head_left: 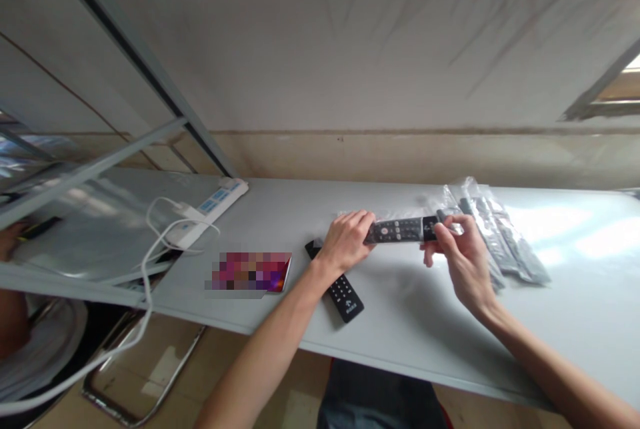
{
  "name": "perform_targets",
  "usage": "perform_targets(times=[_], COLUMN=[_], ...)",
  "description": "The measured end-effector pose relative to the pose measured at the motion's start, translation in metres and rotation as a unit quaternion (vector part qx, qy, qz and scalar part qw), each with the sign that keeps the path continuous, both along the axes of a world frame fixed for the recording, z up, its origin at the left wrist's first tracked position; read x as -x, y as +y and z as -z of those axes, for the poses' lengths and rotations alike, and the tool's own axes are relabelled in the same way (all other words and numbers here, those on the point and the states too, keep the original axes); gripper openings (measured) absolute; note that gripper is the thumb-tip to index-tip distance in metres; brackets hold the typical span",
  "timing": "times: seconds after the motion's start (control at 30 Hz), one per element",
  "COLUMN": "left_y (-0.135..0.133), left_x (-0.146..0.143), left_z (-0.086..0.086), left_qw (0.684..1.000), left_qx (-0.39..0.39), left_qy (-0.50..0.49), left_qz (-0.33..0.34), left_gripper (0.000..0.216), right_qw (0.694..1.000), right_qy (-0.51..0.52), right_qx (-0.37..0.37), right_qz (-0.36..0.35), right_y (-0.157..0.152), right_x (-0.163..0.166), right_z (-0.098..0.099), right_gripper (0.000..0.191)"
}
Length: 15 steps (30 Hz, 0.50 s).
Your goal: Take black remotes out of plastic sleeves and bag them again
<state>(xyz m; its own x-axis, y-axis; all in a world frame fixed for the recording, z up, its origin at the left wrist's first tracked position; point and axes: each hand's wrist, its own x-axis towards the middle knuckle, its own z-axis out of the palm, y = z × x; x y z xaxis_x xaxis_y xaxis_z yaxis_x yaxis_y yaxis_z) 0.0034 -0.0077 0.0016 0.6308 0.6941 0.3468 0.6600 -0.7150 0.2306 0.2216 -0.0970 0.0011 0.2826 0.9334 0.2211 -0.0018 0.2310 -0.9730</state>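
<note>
Black remote [397,231] crosswise between left hand [349,237] and right hand [463,254]

Light came from right; glare whitened smooth pale-grey bench [585,302]; rough grey plaster wall [320,49] looked dim, streaky, edges stretched.

Dial centre: held remote [399,230], partly film-covered; 12 o'clock faces the wall [375,154]. Left hand [349,239] grips the 9 o'clock end; right hand [463,252] pinches the 3 o'clock end. On the table [400,329]: loose remote [346,296], 7 o'clock; bagged dark items [513,242], 3 o'clock; flat colourful item [255,272], between 8 and 9 o'clock; power strip [215,206], 9 o'clock.
</note>
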Motion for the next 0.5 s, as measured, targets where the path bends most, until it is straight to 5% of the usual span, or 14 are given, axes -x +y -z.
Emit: perform_targets(times=[0.5], left_y=[-0.0016], left_x=[0.0020], left_z=[-0.0036], left_qw=[1.000], left_qx=[-0.021], left_qy=[0.001], left_qz=[0.014], left_gripper=[0.016], right_qw=[0.980], right_qy=[-0.081], right_qx=[0.089], right_qz=[-0.156], right_y=[-0.0070], right_x=[0.0081], right_z=[0.0017], right_gripper=[0.054])
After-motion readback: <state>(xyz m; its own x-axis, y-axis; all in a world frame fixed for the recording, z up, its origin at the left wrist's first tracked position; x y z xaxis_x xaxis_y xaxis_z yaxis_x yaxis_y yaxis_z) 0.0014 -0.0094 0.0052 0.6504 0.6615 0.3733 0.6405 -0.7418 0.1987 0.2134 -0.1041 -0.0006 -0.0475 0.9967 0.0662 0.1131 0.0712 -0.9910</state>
